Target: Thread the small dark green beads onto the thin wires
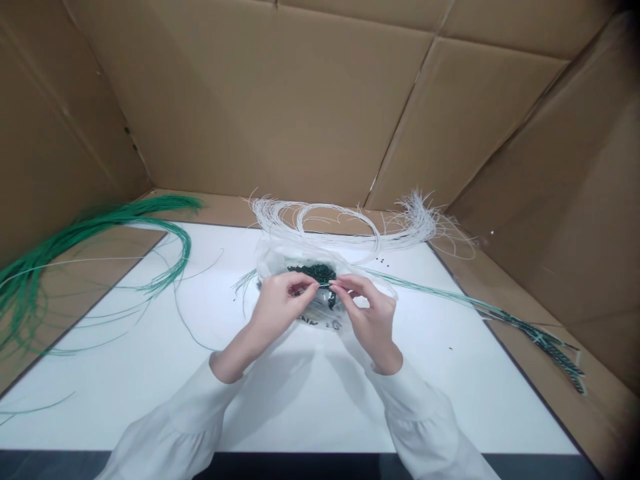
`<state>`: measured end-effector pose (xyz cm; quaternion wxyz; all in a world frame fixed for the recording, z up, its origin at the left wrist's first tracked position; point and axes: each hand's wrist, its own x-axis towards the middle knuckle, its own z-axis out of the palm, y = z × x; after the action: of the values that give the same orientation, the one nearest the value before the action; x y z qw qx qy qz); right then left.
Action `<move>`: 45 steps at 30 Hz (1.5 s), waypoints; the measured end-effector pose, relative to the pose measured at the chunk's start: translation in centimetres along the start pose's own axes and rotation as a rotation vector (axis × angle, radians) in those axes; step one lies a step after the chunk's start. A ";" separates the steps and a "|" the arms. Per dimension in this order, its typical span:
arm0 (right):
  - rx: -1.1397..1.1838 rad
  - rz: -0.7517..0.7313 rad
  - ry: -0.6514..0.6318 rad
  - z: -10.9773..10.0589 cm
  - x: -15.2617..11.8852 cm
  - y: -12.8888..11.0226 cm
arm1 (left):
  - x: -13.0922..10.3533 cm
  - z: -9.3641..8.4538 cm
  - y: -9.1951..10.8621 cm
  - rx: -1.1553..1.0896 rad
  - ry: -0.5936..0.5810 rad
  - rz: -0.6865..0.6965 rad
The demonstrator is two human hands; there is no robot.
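Both hands meet over a clear plastic bag (273, 257) that holds dark green beads (320, 271). My left hand (283, 300) pinches thumb and forefinger together on a thin pale-green strand (325, 285). From the other side, my right hand (370, 313) pinches the same strand, its fingertips a short gap from the left ones. Whether a bead sits at the right fingertips is too small to tell. Dark lettering shows on the near side of the bag, below the hands.
A bundle of green strands (173, 250) fans out at the left. Coiled white strands (345, 237) lie along the back. Green strands with dark beaded ends (550, 350) stretch to the right. Cardboard walls (280, 100) enclose the white table surface (450, 393). A few loose beads lie about.
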<state>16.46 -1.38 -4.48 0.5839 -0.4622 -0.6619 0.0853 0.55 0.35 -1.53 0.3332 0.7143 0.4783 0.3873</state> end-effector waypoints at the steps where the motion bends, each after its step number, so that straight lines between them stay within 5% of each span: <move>1: -0.009 -0.014 -0.002 0.0 0.0 0.0 | 0.0 0.0 0.0 -0.002 0.002 -0.001; 17: -0.061 -0.076 -0.032 0.0 0.0 0.1 | 0.0 0.1 0.1 0.102 0.017 0.055; 25: -0.118 -0.112 -0.131 0.0 -0.1 0.7 | 0.0 0.3 -0.8 0.280 0.000 0.259; 34: 0.044 0.090 -0.121 0.0 0.5 -0.2 | 0.1 0.5 -1.6 0.222 0.018 0.357; 40: 0.186 0.279 -0.126 0.0 0.5 0.0 | 0.2 0.4 -1.2 0.122 -0.007 0.254; 45: 0.213 0.372 -0.190 -0.2 0.7 0.1 | 0.4 -0.1 -0.4 -0.147 -0.134 0.006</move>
<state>16.73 -0.90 -4.07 0.5387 -0.5017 -0.6047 0.3039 0.39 0.87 -1.71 0.4151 0.7135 0.4231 0.3736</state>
